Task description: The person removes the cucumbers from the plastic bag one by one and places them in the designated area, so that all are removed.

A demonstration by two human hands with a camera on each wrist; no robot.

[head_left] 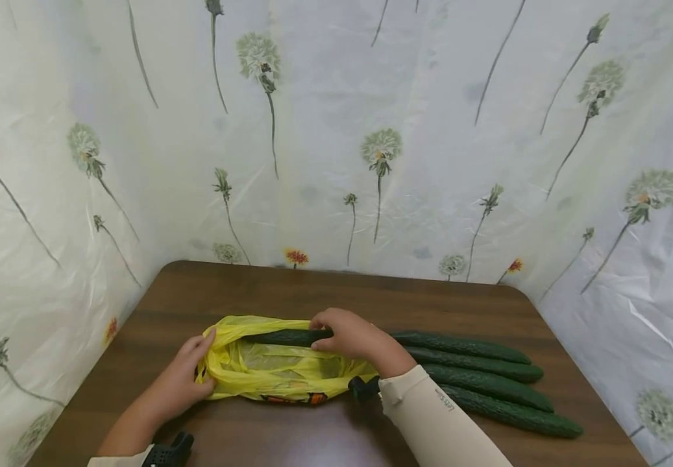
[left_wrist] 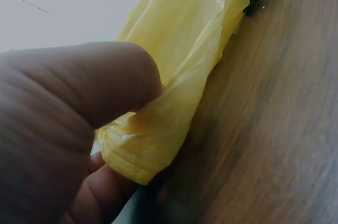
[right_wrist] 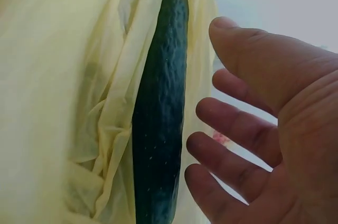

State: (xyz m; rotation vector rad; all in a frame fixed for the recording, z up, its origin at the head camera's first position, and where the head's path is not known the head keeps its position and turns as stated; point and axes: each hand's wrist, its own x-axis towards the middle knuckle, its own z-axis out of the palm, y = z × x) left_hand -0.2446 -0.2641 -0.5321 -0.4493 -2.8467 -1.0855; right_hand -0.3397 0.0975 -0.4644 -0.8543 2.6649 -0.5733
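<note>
A yellow plastic bag (head_left: pixel 289 373) lies on the table with its mouth spread. My left hand (head_left: pixel 181 373) pinches the bag's left end between thumb and fingers; the left wrist view shows the gathered film (left_wrist: pixel 142 150) under the thumb. Inside the bag, along its far side, lies a dark green cucumber (right_wrist: pixel 161 108). Over the bag's far right edge is my right hand (head_left: pixel 354 334). In the right wrist view its thumb and fingers are spread beside the cucumber, with a gap between them and it.
Several more cucumbers (head_left: pixel 488 383) lie side by side on the brown wooden table (head_left: pixel 243 292), right of the bag and partly behind the right forearm. A white sheet with dandelion prints (head_left: pixel 324 130) hangs around the table's back and sides.
</note>
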